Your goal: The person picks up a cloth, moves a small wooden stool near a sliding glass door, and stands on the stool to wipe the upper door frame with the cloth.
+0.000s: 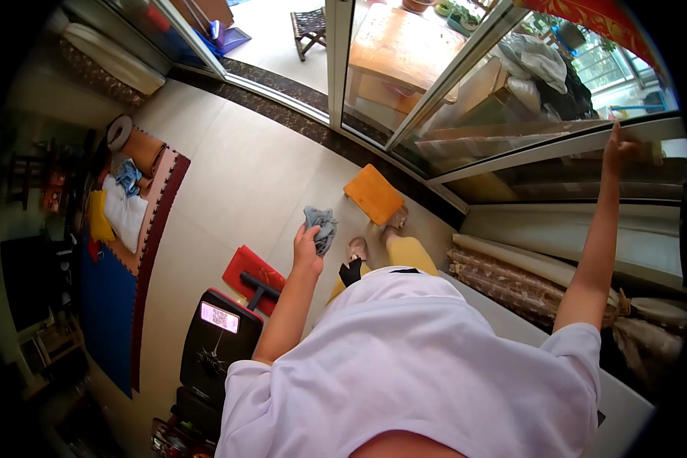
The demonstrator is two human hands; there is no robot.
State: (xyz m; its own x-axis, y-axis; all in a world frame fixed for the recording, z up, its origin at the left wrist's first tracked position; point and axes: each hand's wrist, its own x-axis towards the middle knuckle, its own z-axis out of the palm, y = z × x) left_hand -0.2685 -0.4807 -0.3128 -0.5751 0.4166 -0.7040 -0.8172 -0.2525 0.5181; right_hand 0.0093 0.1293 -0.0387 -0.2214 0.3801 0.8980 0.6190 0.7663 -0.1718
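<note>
A crumpled grey-blue cloth (322,230) is bunched in my left hand (307,244), the fingers closed around it, held out over the floor. My right hand (622,149) is stretched far out to the right, at the metal frame (526,151) of the glass door. Its fingers appear wrapped on the rail, one of them pointing up, though part of the hand is blurred. An orange-brown stool (374,194) stands by my feet, close to the door track.
Rolled brown patterned fabric (503,278) lies along the wall at right. A black exercise machine (220,336) and a red item (253,279) are at lower left. Beyond is a blue mat (114,313) with cloths. Behind the glass stands a wooden table (397,46).
</note>
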